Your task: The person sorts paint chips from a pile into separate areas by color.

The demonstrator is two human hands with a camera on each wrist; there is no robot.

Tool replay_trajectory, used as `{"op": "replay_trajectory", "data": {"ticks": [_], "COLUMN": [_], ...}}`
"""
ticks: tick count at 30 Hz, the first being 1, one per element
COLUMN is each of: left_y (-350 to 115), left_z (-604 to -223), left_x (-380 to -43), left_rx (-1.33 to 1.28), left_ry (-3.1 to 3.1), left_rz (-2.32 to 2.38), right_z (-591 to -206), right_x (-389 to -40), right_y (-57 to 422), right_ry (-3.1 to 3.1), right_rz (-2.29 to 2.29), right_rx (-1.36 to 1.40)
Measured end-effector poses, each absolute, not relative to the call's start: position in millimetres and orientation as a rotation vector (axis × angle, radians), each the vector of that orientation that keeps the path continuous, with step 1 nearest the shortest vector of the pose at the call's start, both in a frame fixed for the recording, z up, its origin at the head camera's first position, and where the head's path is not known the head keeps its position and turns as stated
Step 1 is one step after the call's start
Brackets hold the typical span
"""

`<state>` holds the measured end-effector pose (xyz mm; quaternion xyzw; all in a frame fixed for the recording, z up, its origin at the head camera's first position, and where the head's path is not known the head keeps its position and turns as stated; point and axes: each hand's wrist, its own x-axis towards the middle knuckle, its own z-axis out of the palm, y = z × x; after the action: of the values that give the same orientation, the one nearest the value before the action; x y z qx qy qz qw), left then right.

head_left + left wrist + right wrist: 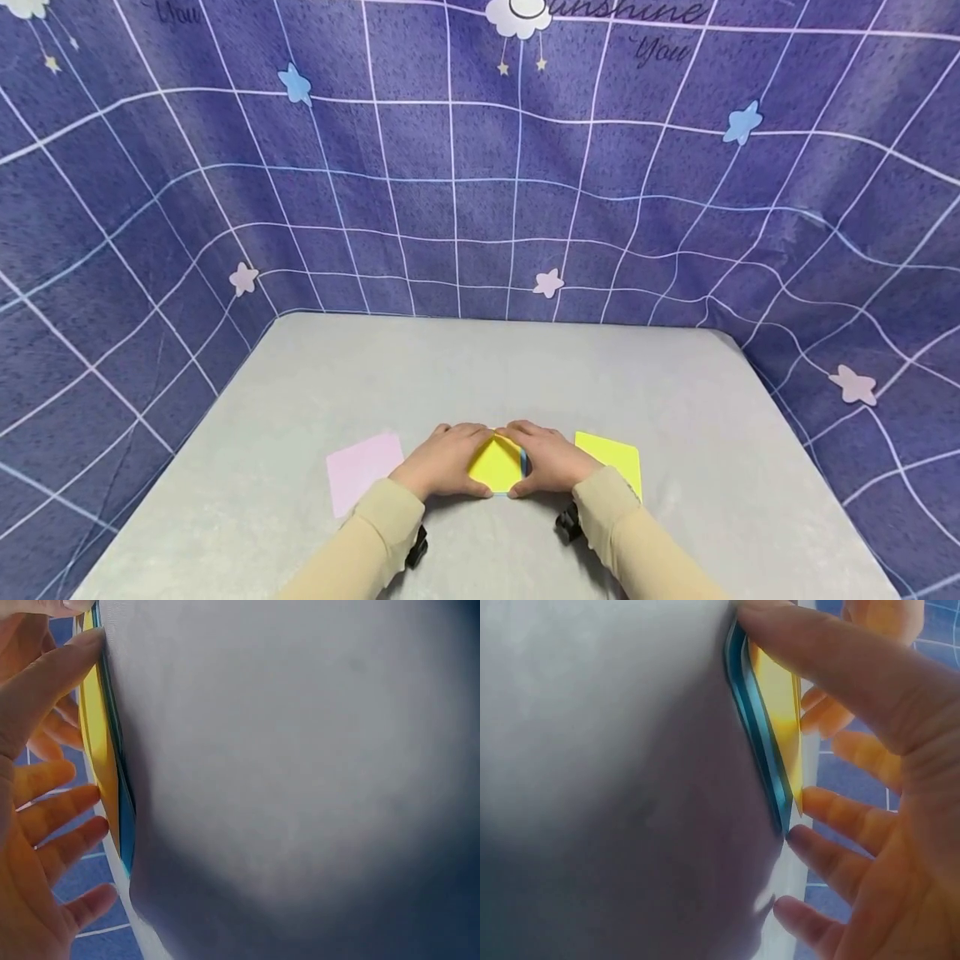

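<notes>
Between my two hands on the grey table lies a piece of yellow paper (497, 468), with a blue layer (523, 462) showing along its right and near edges. My left hand (447, 460) grips its left side, thumb at the near edge and fingers reaching round the far side. From the right, my right hand (553, 460) holds it in the same manner. Both wrist views catch the stack edge-on: yellow paper (97, 735) beside a blue layer (761, 735), the layers slightly parted. The fingertips of the two hands almost meet at the far edge, covering part of the paper.
A pink paper sheet (365, 469) lies flat left of my left hand. Partly behind my right wrist is another yellow sheet (615, 454). Purple-blue curtain cloth (480, 200) with stars and lines surrounds the table (487, 375) at the back and sides.
</notes>
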<state>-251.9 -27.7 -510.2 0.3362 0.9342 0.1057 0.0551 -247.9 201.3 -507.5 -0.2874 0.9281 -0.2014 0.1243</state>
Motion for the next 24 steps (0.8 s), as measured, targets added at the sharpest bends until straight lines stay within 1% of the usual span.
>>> {"op": "replay_trajectory", "data": {"ticks": [15,24], "left_y": [-26.2,-26.1], "left_z": [-510.5,-505.9], "left_x": [-254.0,-255.4], "left_rx": [1.026,1.018], "left_ry": [2.826,2.830], "left_rz": [0.363,0.411], "right_z": [-498.3,-499.0], "right_x": [-250.5,-249.8], "right_y": [205.3,205.1], "right_ry": [2.707,2.680], "right_rz": [-0.677,-0.711], "right_rx": [-0.888,-0.875]}}
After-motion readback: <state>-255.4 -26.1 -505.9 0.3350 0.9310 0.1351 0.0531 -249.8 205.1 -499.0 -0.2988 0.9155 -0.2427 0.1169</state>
